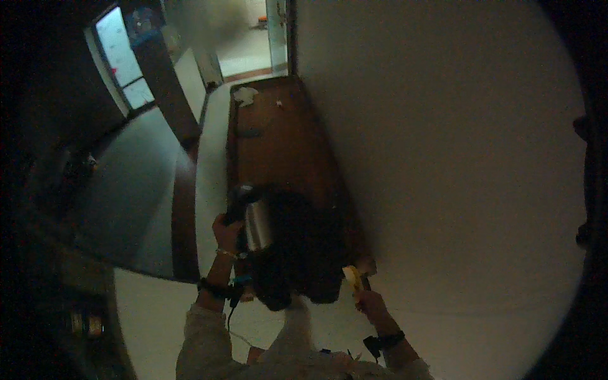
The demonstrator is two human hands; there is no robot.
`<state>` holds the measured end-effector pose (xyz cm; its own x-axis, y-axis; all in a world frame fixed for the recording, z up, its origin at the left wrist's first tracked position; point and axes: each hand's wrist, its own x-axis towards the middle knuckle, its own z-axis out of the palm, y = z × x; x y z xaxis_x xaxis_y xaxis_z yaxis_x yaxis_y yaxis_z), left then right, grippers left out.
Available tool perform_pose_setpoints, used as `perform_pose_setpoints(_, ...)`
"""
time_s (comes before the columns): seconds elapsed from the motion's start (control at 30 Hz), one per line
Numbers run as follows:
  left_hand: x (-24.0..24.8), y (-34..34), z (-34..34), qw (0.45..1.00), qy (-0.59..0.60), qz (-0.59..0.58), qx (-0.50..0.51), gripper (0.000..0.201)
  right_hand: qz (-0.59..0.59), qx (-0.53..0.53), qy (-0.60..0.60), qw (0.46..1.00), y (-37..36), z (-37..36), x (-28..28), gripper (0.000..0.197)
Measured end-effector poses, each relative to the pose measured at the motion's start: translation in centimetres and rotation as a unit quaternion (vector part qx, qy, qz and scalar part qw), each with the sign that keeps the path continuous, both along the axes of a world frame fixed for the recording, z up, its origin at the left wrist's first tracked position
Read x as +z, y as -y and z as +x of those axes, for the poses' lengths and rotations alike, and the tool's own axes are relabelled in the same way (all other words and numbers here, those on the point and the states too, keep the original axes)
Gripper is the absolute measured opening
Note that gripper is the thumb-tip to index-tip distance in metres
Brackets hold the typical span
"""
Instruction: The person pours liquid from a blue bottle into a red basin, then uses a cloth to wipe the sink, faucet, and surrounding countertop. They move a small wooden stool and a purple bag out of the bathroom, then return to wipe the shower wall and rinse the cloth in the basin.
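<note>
The view is dim. My left hand (227, 232) is closed at the dark handle of a silver kettle-like metal vessel (258, 227); its lid and spout are too dark to make out. My right hand (370, 303), on the right near the wall, is closed on a small yellow and pale object (352, 276) that sticks up past the fingers. Its kind cannot be told. Between the hands lies a large black shape (304, 247), perhaps cloth or a bag, right beside the metal vessel. Both wrists carry dark bands.
A long brown surface (278, 149) runs away from me, with a crumpled white piece (246, 95) and a small white bit (279, 103) at its far end. A pale wall (443, 158) stands along the right. Beyond is a lit doorway (247, 44); a window (122, 60) is at far left.
</note>
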<state>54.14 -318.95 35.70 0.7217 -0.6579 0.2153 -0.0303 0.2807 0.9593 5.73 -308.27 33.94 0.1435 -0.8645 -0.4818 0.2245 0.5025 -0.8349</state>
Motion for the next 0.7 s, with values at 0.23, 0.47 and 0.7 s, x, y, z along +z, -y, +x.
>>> perform_pose_setpoints(0.23,-7.0,0.7,-0.7,0.993,-0.024,-0.016,-0.116,0.047,0.046,0.146,-0.114,0.982,-8.2,4.1,-4.8,0.026)
perform_pose_setpoints(0.47,-8.4,-30.0,-8.2,0.988,-0.021,0.068,-0.135,0.045,-0.022,0.093,-0.045,0.994,-31.4,7.6,-13.0,0.025)
perform_pose_setpoints(0.7,-15.2,-84.1,-17.2,0.970,-0.089,0.133,-0.180,0.043,-0.074,0.178,-0.164,0.967,-81.0,0.2,-23.2,0.026)
